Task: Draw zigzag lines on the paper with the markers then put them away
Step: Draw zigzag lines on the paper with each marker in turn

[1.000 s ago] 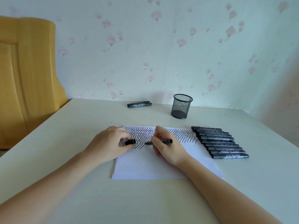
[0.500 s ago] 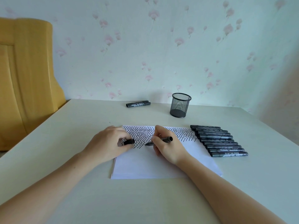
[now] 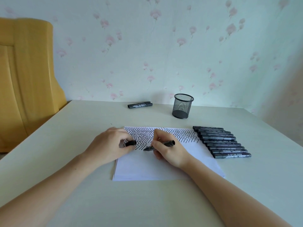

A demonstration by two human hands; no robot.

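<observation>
A white paper (image 3: pixel 164 166) lies on the table, its far half covered with black zigzag lines. My right hand (image 3: pixel 168 148) grips an uncapped black marker (image 3: pixel 165 143), its tip down on the paper at the lower edge of the zigzags. My left hand (image 3: pixel 109 145) rests on the paper's left edge and pinches the marker's black cap (image 3: pixel 130 143). A row of several capped black markers (image 3: pixel 221 141) lies just right of the paper. A black mesh pen cup (image 3: pixel 182 106) stands behind the paper.
Two more black markers (image 3: pixel 140 104) lie side by side near the table's far edge, left of the cup. A yellow wooden headboard (image 3: pixel 24 76) stands off the table's left side. Flowered wallpaper (image 3: pixel 164 46) backs the table.
The marker tip has moved slightly toward me along the zigzags' lower edge. My left hand stays put with the cap.
</observation>
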